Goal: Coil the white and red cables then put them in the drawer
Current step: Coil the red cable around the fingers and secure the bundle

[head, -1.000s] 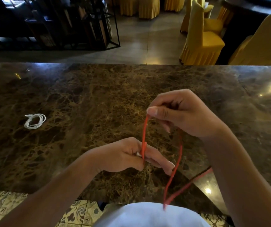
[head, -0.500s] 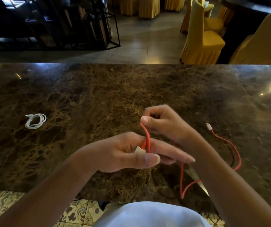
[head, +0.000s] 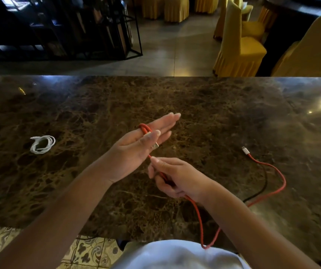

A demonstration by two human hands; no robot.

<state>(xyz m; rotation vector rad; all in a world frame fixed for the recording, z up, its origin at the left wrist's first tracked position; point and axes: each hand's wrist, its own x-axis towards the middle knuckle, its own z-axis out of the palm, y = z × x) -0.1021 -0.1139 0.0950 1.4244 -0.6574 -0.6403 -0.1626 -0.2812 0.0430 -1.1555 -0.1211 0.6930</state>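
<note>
Winding is under way in the head view, the only one here: the left hand (head: 136, 150) is held out flat with fingers straight, a couple of turns of the red cable (head: 198, 212) looped over them and the thumb pressing the cable's metal plug against the fingers. The right hand (head: 175, 179) sits just below it, fingers curled round the red cable and pinching it near the thumb tip. From that fist the slack drops off the near edge of the marble table (head: 194, 105), loops back up, and runs to the right, ending in a white plug (head: 245, 150) that lies on the stone well apart from both hands. The white cable (head: 42, 144) rests on the table to the left, already in a loose coil and touched by neither hand. No drawer shows. The red cable looks light, limp and cloth-covered — it should bend easily round the fingers but is likely to spring loose if the thumb lets go, so the hold belongs on the turns themselves, not the plugs. No brand, label or writing can be read anywhere.
</note>
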